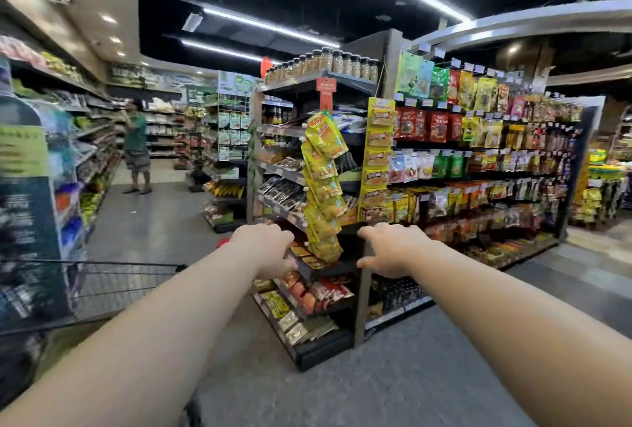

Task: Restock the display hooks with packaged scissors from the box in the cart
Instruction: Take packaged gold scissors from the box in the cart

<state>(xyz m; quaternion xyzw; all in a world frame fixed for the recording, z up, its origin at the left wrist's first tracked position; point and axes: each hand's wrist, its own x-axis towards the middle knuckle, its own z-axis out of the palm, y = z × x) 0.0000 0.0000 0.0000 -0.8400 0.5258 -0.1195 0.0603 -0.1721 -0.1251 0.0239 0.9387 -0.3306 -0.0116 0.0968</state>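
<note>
Grey floor (393, 375) runs through the aisles. An end shelf unit (361, 310) stands on it at centre, with a row of jars (328, 64) on the top tier at 12 o'clock and packets (318, 293) on the low tiers. Peg shelving (579, 160) at 3 o'clock is full of hanging bags. A wire cart (119, 281) stands on the floor at 9 o'clock. Wall shelves (92, 131) at 10 o'clock are blurred.

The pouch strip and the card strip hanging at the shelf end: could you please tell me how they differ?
The pouch strip hangs tilted, its yellow pouches overlapping; the card strip hangs straight and flat. The pouch strip ends lower in view, while the card strip's packets sit in a neat single column. Both are mostly yellow.
</note>
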